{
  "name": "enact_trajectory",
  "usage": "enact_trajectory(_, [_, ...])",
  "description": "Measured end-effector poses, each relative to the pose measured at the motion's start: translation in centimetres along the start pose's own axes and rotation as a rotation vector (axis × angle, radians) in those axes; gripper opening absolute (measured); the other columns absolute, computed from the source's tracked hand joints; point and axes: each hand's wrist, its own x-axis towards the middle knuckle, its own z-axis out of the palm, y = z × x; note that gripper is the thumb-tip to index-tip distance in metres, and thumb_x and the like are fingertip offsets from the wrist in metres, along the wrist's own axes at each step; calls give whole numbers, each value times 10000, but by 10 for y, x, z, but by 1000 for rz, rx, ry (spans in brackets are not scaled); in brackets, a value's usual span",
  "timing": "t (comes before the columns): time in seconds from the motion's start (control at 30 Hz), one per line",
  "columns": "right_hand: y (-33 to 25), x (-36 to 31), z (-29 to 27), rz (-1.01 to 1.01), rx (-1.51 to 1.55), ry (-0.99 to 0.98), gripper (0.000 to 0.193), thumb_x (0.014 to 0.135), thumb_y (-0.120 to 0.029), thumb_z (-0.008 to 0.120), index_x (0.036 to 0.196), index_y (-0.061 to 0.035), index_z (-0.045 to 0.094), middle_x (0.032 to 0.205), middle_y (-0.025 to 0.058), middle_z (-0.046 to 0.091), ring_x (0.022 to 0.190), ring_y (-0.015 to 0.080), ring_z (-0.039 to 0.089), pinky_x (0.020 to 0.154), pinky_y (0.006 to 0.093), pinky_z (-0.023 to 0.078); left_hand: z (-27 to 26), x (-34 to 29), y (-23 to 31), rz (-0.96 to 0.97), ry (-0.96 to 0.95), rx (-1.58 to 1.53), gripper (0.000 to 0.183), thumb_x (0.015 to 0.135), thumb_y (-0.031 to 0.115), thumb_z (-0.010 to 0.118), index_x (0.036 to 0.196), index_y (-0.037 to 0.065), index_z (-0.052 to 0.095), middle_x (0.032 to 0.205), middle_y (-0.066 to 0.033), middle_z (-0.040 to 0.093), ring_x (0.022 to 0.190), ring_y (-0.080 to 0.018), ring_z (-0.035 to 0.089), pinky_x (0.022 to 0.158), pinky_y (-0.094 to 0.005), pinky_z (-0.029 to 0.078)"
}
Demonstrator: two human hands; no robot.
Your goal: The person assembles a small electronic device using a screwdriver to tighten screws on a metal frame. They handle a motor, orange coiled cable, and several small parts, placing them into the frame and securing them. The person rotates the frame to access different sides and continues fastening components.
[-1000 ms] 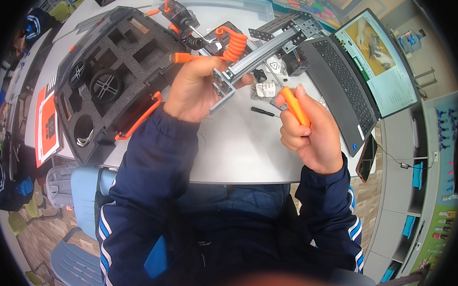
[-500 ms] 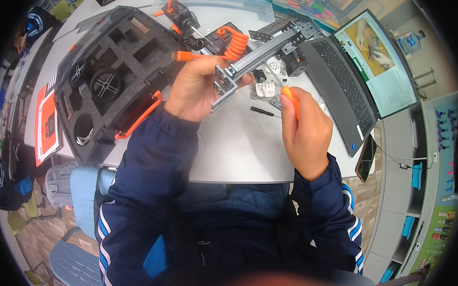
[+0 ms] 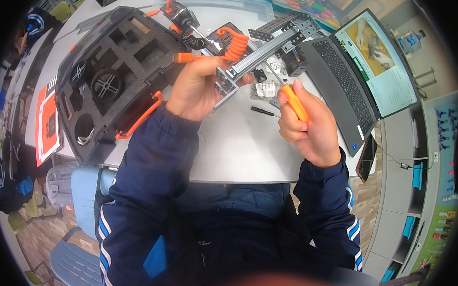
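My left hand (image 3: 194,90) is wrapped round the near end of a metal frame (image 3: 259,56) built on a long grey rail, which slopes up to the far right. In my right hand (image 3: 316,130) is a screwdriver (image 3: 295,104) with an orange handle, its thin shaft slanting up and left toward the frame. Whether its tip touches the frame, I cannot tell. Below the rail lie a small white packet (image 3: 265,90) and small dark parts. A black-handled small screwdriver (image 3: 262,112) rests on the table between my hands. An orange coiled cable (image 3: 235,45) sits behind my left hand.
A black case (image 3: 116,41) with cut grey foam and wheels stands at the left, its orange handle (image 3: 139,117) toward me. An open laptop (image 3: 339,86) is at the right, with a phone (image 3: 366,159) near the table edge. An orange-and-white booklet (image 3: 47,127) lies far left.
My right hand has turned and shifted slightly right, so more of the orange handle and the shaft show. The near end of the frame has tilted slightly in my left hand.
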Motion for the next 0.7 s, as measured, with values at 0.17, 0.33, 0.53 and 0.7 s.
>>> enact_trajectory(0.17, [23, 5, 10, -628, -817, 376, 242, 935, -235, 649, 921, -39, 510, 567, 7, 485, 427, 116, 423, 414, 251, 318, 4, -1, 0, -15, 15, 34, 366, 829, 50, 529, 1153, -120, 547, 1101, -218, 637, 859, -255, 572, 797, -318, 510])
enact_trajectory(0.33, [28, 3, 9, -1042, -1601, 594, 277, 821, -187, 769, 842, -56, 525, 619, 76, 554, 498, 238, 567, 455, 322, 436, 0, -2, -1, -24, 9, 83, 410, 830, 80, 542, 1201, -95, 545, 1123, -200, 644, 858, -227, 527, 821, -310, 480])
enact_trajectory(0.53, [23, 3, 8, -890, -1697, 459, 177, 889, -142, 696, 861, -34, 559, 575, 106, 538, 469, 267, 550, 440, 348, 403, -2, -2, 0, -54, 47, 130, 491, 807, 79, 534, 1255, -119, 504, 1152, -190, 625, 862, -220, 526, 846, -301, 477])
enact_trajectory(0.7, [17, 1, 5, -548, -988, 311, 276, 1010, -249, 512, 828, -42, 532, 503, 5, 418, 386, 136, 356, 398, 301, 259, 5, -3, -6, 3, 46, 174, 541, 774, 68, 530, 1277, -125, 480, 1183, -184, 604, 876, -224, 523, 844, -316, 470])
